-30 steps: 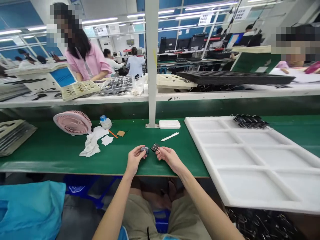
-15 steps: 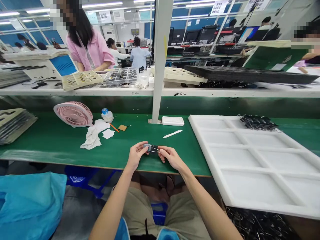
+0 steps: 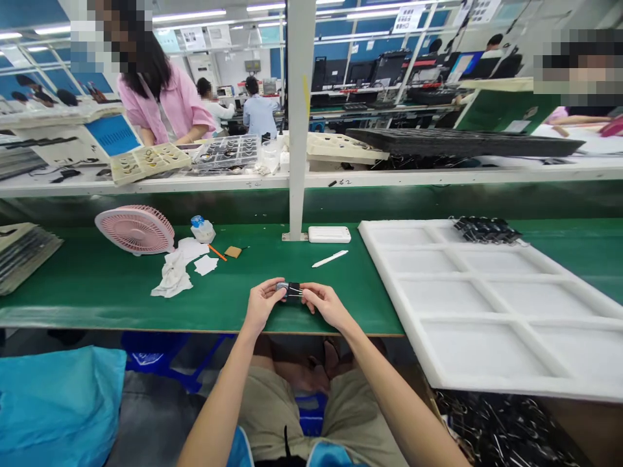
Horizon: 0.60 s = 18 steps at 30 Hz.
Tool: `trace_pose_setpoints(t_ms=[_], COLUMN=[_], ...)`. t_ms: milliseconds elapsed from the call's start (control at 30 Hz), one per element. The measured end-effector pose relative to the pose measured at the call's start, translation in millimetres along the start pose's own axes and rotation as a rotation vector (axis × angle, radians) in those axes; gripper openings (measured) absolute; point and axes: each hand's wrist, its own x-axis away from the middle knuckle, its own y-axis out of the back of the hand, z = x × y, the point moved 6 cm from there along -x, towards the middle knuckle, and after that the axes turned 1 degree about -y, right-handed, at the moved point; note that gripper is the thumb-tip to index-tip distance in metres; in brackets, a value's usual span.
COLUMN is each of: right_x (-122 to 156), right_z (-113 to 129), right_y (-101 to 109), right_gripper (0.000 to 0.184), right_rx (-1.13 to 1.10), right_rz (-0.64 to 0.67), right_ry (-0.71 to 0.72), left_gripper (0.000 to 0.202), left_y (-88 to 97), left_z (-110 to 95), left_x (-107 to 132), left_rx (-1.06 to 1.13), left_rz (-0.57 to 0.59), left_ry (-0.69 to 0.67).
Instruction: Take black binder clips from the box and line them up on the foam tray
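My left hand (image 3: pixel 261 306) pinches a small grey piece (image 3: pixel 281 286) between thumb and fingers, low over the front of the green bench. A black binder clip (image 3: pixel 294 290) with silvery wire handles sits against the right end of this piece. The handles are pinched by my right hand (image 3: pixel 325 305). Whether the clip's jaws are around the grey piece or only beside it, I cannot tell. My fingers hide part of both things. A white pen (image 3: pixel 329 259) lies on the bench beyond my right hand.
At right, a white foam tray (image 3: pixel 409 324) with compartments bears a cluster of black binder clips (image 3: pixel 487 230); more clips (image 3: pixel 506 425) fill a box below. A pink fan (image 3: pixel 135 229), crumpled tissue (image 3: pixel 171 275), bottle (image 3: pixel 202 229) and white case (image 3: pixel 329 234) stand around a post (image 3: pixel 296 130).
The view has turned a little, so the surroundings shift left. My hands have come slightly closer together, and less of the grey piece shows beside the binder clip.
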Motion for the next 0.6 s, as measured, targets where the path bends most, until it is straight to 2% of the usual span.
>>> trace_pose_setpoints(t_ms=[67,133,167,200,300,333,367,400,467,533,567,600], right_x=[13,41,60,83,168,200,230,258,307,357,379,393], right_z=[1,4,6,9,13,11,8,1,-23,-53,-68,-83], right_y=[-3,-3,-3,-3,7,19,37,62,129,208,239,259], right_gripper=[0.065,0.068,0.065,0.061,0.046,0.044,0.043,0.042,0.039,0.036,0.035,0.03], right_rx=[-0.072,-0.159,-0.19,-0.203,-0.125,-0.085,-0.047,-0.017,0.103,0.513,0.744,0.826], right_rz=[-0.064,-0.088,-0.056,0.015,0.348,0.417,0.428,0.368,0.039,-0.443,-0.593,-0.656], right_ry=[0.004,-0.003,-0.019,-0.046,-0.168,-0.212,-0.256,-0.305,-0.427,-0.652,-0.837,-0.93], left_gripper=[0.049,0.053,0.054,0.054,0.048,0.045,0.044,0.043,0.041,0.035,0.032,0.03], left_y=[0.2,1.7,3.2,4.4,4.8,3.9,4.0,3.8,0.3,-4.3,-6.5,-8.5], left_z=[-3,-6,-7,-8,-9,-8,-8,-8,-8,-11,-12,-13], left_x=[0,1,0,-2,-11,-14,-16,-17,-16,-12,-10,-8], left_rx=[-0.019,-0.014,0.002,0.022,0.051,0.057,0.06,0.052,-0.006,-0.081,-0.114,-0.135], left_rz=[-0.01,-0.05,-0.084,-0.115,-0.173,-0.18,-0.206,-0.225,-0.208,-0.171,-0.157,-0.152], left_ry=[-0.025,-0.048,-0.057,-0.066,-0.093,-0.093,-0.103,-0.099,-0.079,-0.085,-0.09,-0.091])
